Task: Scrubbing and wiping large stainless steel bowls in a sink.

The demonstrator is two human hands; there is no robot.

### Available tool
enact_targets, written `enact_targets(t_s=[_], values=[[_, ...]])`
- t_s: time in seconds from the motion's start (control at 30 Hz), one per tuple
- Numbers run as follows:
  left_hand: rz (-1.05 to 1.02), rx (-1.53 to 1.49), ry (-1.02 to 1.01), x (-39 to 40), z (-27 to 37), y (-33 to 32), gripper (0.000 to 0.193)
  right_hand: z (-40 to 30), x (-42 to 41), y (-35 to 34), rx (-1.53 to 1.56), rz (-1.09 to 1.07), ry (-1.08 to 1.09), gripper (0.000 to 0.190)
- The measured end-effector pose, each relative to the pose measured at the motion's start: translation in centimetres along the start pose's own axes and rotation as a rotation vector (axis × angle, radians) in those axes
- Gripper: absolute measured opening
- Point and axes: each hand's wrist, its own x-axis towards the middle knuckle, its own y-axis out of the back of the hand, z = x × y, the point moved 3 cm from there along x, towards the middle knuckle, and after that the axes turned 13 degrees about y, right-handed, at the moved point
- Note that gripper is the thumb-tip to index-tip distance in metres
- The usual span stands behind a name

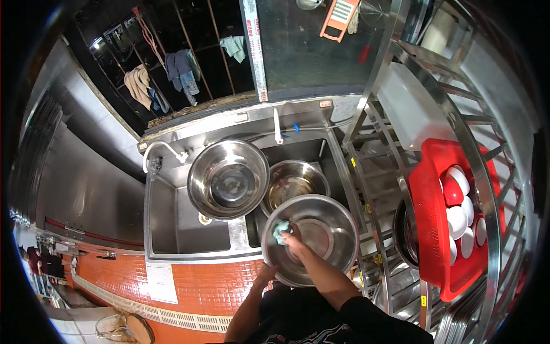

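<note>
My left hand point(269, 273) grips the lower left rim of a large stainless steel basin point(343, 232), which is tilted in front of my body over the sink's front edge. Inside it, my right hand point(293, 238) presses a pale green cloth point(281, 232) against the left inner wall. A second steel basin point(227, 148) rests across the divider between the sink bowls. A smaller steel basin point(296, 185), with some yellowish liquid in it, sits in the right sink bowl, partly hidden by the other two.
A white faucet point(165, 148) stands at the left and another tap point(277, 124) at the back. To the right, a metal rack point(386, 133) holds a red plastic basket point(434, 258) of bowls. An orange grater point(339, 19) hangs behind. Orange tiles point(215, 279) cover the floor.
</note>
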Motion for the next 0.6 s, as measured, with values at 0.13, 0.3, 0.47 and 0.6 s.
enact_targets(t_s=[0.13,0.3,0.47,0.6], values=[[0.031,0.037,0.01,-0.4,0.5,0.2,0.042,-1.9,2.8,2.0,0.544,-0.013,0.046,0.032],[0.005,0.007,0.04,-1.0,0.6,0.3,0.043,-7.0,7.7,8.3,0.712,0.213,0.303,0.02],[-0.029,-0.032,0.033,0.0,-0.1,0.1,0.045,-8.1,6.0,14.9,0.956,0.416,0.202,0.033],[-0.044,-0.04,0.083,-1.1,0.2,0.3,0.045,-9.6,-2.5,15.2,-1.043,0.403,0.57,0.032]])
